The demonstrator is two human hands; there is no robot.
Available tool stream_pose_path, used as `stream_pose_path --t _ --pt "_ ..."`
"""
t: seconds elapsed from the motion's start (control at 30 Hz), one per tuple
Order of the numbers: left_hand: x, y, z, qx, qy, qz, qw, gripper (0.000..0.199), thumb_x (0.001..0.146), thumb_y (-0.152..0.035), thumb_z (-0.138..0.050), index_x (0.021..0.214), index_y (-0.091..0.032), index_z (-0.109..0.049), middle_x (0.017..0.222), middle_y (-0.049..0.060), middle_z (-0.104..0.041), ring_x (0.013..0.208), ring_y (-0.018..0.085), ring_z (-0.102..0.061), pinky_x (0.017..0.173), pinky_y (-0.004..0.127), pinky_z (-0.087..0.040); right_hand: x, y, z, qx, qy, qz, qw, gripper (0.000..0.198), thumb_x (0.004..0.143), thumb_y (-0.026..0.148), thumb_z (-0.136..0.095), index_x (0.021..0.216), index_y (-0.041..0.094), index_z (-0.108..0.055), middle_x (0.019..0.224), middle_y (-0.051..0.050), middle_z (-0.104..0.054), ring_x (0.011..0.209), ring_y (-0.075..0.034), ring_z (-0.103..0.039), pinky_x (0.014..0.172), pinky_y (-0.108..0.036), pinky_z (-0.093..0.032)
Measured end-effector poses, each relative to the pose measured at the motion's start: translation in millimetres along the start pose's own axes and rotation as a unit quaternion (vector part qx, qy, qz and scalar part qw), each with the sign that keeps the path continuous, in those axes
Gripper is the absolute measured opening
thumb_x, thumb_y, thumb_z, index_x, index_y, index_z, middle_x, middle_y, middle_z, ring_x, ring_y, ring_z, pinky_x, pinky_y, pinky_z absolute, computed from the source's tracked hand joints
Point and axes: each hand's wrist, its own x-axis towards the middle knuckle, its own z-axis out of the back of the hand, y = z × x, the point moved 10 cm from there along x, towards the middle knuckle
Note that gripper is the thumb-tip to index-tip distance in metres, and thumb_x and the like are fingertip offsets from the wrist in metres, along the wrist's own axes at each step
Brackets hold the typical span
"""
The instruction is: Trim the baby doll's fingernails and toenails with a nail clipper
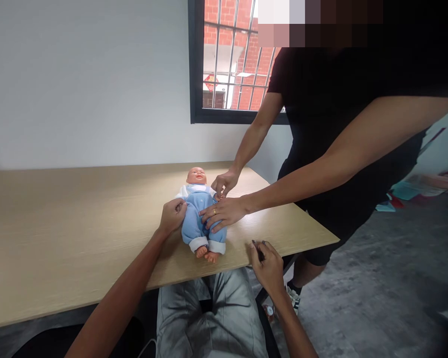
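Mid-frame on the pale wooden table (59, 223), the plastic baby doll in blue overalls (200, 216) is pinched by the left hand (172, 215) and best kept flat, while a dark pen (258, 250) is gripped by the right hand (269, 268) and a co-worker's hands (224, 211) are pressed on it.

Sitting along a plain white wall (85, 84): light wood desk (59, 233), running left to right w/ near edge cutting diagonally. Showing thru black-framed window (224, 59) w/ metal bars: red brick bldg, daylight coming in. Spreading at right: grey concrete floor (377, 288), mottled. Lying far right by the wall: blurred teal and red stuff (406, 191), too smeared to ID.
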Motion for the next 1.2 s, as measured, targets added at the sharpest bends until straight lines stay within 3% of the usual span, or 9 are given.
stream_pose_path --t 0.6,0.8,1.0,1.2 --pt "-0.3 2.0 1.8 -0.034 -0.016 0.014 0.999 0.033 0.1 -0.038 -0.063 0.123 -0.014 -0.063 0.121 0.009 -0.066 0.104 0.022 -0.068 0.089 0.041 -0.061 0.3 -0.3 -1.3 -0.002 0.001 -0.002 1.0 0.022 0.103 0.037 -0.061 0.102 0.015 -0.066 0.095 -0.003 -0.067 0.08 -0.014 -0.065 0.076 -0.031 -0.059" --pt "-3.5 18.2 23.1 -0.066 -0.115 0.062 0.989 0.031 0.101 -0.037 -0.062 0.122 -0.015 -0.064 0.12 0.009 -0.067 0.103 0.021 -0.068 0.089 0.04 -0.061 0.4 -0.3 -1.0 -0.002 0.001 -0.001 1.0 0.022 0.103 0.037 -0.061 0.102 0.015 -0.066 0.095 -0.003 -0.067 0.081 -0.014 -0.065 0.077 -0.031 -0.059" --pt "-7.1 42.5 57.7 -0.095 -0.25 0.128 0.955 0.033 0.101 -0.037 -0.062 0.124 -0.014 -0.062 0.121 0.01 -0.066 0.104 0.021 -0.067 0.09 0.041 -0.061 0.4 -0.7 -0.4 0.0 -0.004 0.0 1.0 0.022 0.103 0.037 -0.061 0.102 0.015 -0.066 0.095 -0.003 -0.067 0.08 -0.014 -0.065 0.076 -0.031 -0.059" --pt "-9.3 51.1 62.8 -0.128 -0.295 0.159 0.933 0.034 0.101 -0.037 -0.063 0.126 -0.014 -0.061 0.123 0.01 -0.065 0.105 0.022 -0.067 0.09 0.042 -0.061 -0.5 0.0 0.0 -0.002 -0.009 0.001 1.0 0.023 0.103 0.037 -0.062 0.103 0.015 -0.066 0.096 -0.003 -0.067 0.081 -0.014 -0.065 0.076 -0.032 -0.059"
